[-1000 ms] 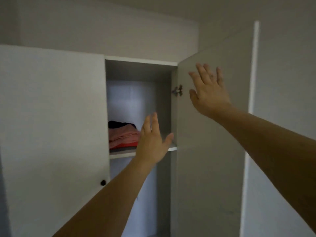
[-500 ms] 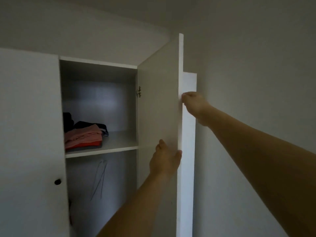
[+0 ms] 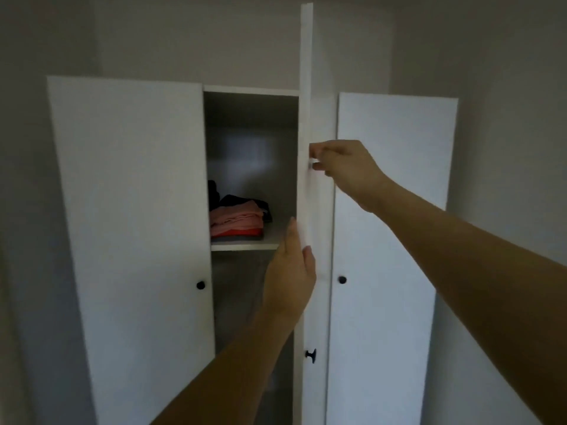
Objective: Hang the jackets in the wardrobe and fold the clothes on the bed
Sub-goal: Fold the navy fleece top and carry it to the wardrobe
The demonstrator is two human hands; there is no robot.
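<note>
The white wardrobe stands in front of me with its middle door [image 3: 306,72] swung out, seen almost edge-on. My right hand [image 3: 343,170] pinches the door's free edge at about head height, fingers curled. Lower down, my left hand [image 3: 290,277] lies with straight fingers against the door's inner face, thumb on the edge. Inside, a stack of folded pink, red and dark clothes [image 3: 236,220] sits on the shelf [image 3: 245,246]. No jacket or bed is in view.
A shut wardrobe door [image 3: 132,210] with a black knob [image 3: 200,285] is on the left, and another shut door [image 3: 392,240] with a knob [image 3: 342,280] is on the right. The open door's own knob [image 3: 310,355] sticks out low down. Bare walls lie on both sides.
The door has swung from wide open towards me and is now edge-on. My right hand went from flat on the panel to pinching its edge. My view has shifted right.
</note>
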